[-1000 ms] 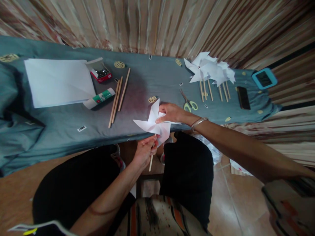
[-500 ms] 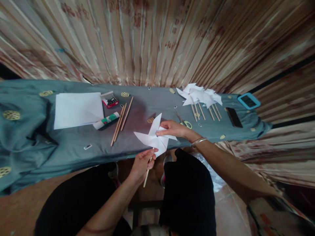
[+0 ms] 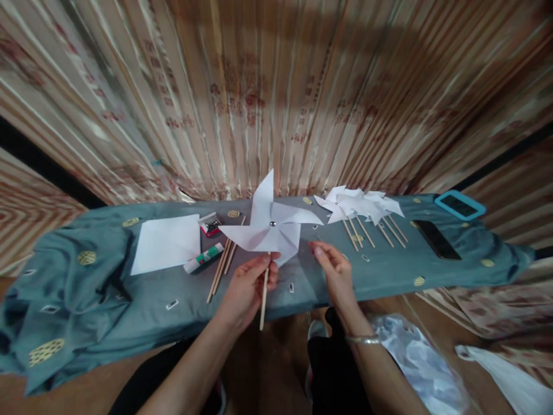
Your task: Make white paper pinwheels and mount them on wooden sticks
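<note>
A white paper pinwheel on a wooden stick is upright in front of me, with a shiny round pin at its centre. My left hand is closed round the stick just below the blades. To the right of the pinwheel, apart from it, my right hand holds nothing that I can see, its fingers loosely bent. Other finished pinwheels lie overlapping at the back right of the table, their sticks toward me.
On the cloth-covered table lie white paper sheets, a small box of pins, a glue stick and loose wooden sticks. Farther right are a phone and a blue-framed device. A plastic bag is on the floor.
My right hand has let go of the pinwheel and moved right. The pinwheel is raised and its blades have turned, showing the pin. My view has tilted upward.
</note>
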Tool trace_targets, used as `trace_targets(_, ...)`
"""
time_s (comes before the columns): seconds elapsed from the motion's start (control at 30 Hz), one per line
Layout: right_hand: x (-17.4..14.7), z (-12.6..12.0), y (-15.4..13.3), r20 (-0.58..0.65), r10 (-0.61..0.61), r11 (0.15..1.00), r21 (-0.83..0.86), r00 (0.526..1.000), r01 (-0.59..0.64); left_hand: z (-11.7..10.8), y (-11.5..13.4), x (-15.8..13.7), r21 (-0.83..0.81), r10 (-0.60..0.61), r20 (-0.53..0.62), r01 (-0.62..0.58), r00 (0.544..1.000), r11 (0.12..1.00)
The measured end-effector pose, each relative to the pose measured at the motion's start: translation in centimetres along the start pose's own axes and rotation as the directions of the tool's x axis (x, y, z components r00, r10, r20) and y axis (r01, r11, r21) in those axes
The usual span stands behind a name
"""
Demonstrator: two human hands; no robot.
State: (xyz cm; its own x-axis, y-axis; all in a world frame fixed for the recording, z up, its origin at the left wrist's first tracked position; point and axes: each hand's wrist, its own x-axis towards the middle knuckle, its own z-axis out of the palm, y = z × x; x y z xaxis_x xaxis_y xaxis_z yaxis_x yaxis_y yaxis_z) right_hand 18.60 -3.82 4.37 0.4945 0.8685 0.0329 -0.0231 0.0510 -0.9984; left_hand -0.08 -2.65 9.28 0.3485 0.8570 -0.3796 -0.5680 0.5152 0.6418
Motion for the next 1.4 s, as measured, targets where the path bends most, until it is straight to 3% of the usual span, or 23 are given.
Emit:
trace_targets(0.17,-0.6,2.2,0.0,0.309,0.030,0.970,0.219,0.951,-0.102,0.5,-0.1,2.0,0.007,0.000,-0.045,0.000,0.999,1.000)
trace_targets(0.27,-0.3,2.3,-0.2,0.413,0.043,0.945,0.279,0.910,-0.171,-0.2,-1.3,2.9,0.035,-0.005,-0.052,0.007,0.999,0.999)
trace_targets(0.53,-0.2,2.6,0.0,0.350,0.161,0.899,0.334,0.923,-0.283,-1.2,-2.4,4.2,0.120,-0.004,-0.066,0.012,0.998,0.993)
trace_targets(0.77,0.1,3.1,-0.4,0.305,0.225,0.859,0.386,0.926,-0.336,-1.8,-2.6,4.3,0.298,0.072,-0.056,-0.052,0.996,0.953)
trace_targets(0.97,0.2,3.1,-0.2,0.289,0.248,0.870,0.354,0.925,-0.344,-1.6,-2.3,4.2,0.310,0.143,-0.011,-0.132,0.990,0.941)
trace_targets(1.17,-0.3,2.9,0.6,0.310,0.211,0.919,0.260,0.927,-0.296,-1.8,-2.2,4.5,0.383,0.269,-0.056,-0.228,0.961,0.895)
trace_targets(1.27,-0.8,2.9,0.8,0.378,0.221,0.933,0.187,0.899,-0.308,-2.1,-1.7,4.8,0.429,0.344,-0.068,-0.284,0.936,0.857)
trace_targets(1.4,-1.6,2.9,1.3,0.531,0.255,0.951,0.014,0.808,-0.310,-2.6,-1.3,5.1,0.462,0.417,-0.105,-0.327,0.903,0.824)
